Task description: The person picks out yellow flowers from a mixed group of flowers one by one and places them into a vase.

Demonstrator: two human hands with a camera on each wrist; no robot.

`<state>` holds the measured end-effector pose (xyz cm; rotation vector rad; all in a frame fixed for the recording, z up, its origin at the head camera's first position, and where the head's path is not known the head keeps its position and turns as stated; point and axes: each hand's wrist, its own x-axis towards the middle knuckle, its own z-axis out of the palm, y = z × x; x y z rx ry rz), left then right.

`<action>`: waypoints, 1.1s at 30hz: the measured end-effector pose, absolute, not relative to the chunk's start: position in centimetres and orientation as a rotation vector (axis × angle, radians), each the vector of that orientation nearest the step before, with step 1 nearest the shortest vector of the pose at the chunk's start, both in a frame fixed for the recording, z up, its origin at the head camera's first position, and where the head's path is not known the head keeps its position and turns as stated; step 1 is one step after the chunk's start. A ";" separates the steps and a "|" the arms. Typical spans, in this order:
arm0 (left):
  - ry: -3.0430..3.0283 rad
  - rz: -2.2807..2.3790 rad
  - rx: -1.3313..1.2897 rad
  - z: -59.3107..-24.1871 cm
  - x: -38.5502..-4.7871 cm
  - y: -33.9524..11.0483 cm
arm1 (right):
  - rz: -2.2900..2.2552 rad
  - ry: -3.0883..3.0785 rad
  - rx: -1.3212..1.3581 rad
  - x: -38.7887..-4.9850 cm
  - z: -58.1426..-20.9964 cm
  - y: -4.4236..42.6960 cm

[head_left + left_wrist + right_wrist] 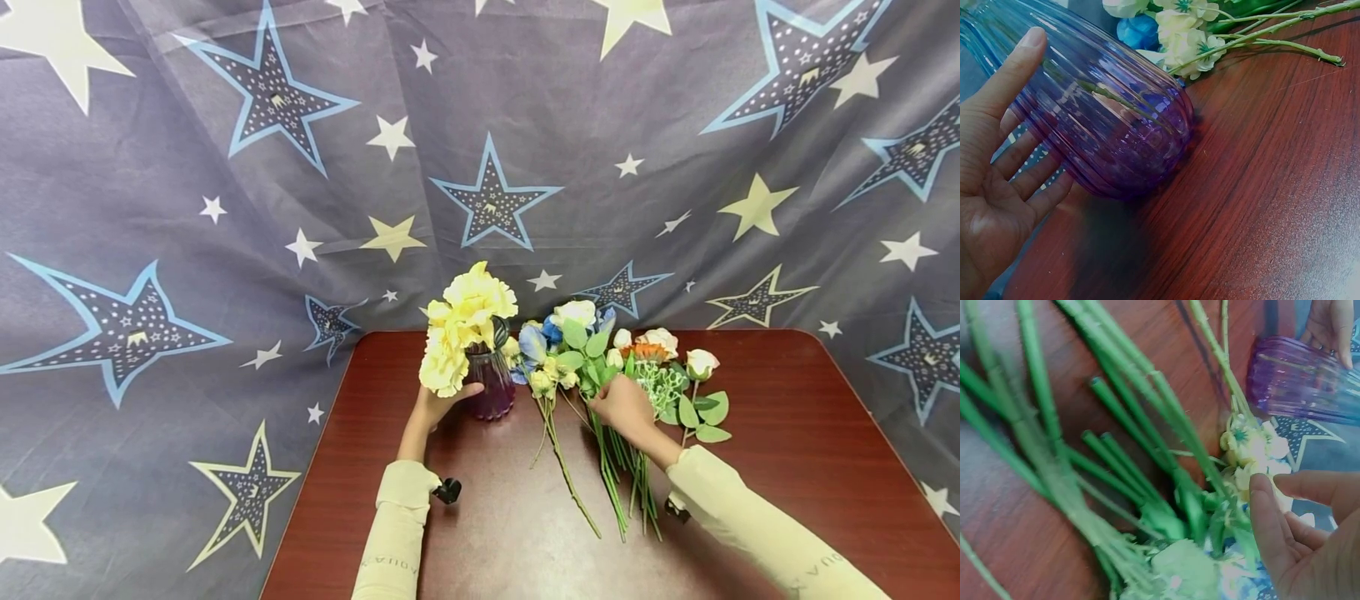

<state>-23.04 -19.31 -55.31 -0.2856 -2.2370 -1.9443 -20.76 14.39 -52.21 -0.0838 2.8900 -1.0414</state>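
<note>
Just below the head frame's centre, the left hand [437, 406] is holding the purple-blue vase [492, 385], its thumb lying along the side, and yellow flowers [446, 354] are standing in it. Right of centre, the right hand [626, 408] is hovering at green stems [606, 471], thumb and forefinger nearly touching; I cannot tell whether they are pinching anything. Mixed flowers [574, 314] are lying nearby on the worktop [495, 542], a starry cloth [525, 92] hanging behind.
</note>
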 end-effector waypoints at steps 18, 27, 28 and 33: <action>-2.267 -1.883 -0.310 -55.2 -23.1 -19.5 | -0.883 2.874 -0.095 -20.3 -53.3 9.4; -2.296 -1.835 -0.278 -58.1 -24.7 -19.9 | -0.809 2.844 -0.127 -20.3 -54.2 8.2; -2.291 -1.838 -0.275 -58.2 -24.7 -19.9 | -0.806 2.843 -0.126 -20.4 -54.2 8.1; -2.265 -1.858 -0.277 -58.2 -24.7 -20.0 | -0.766 2.830 -0.117 -20.5 -54.5 7.5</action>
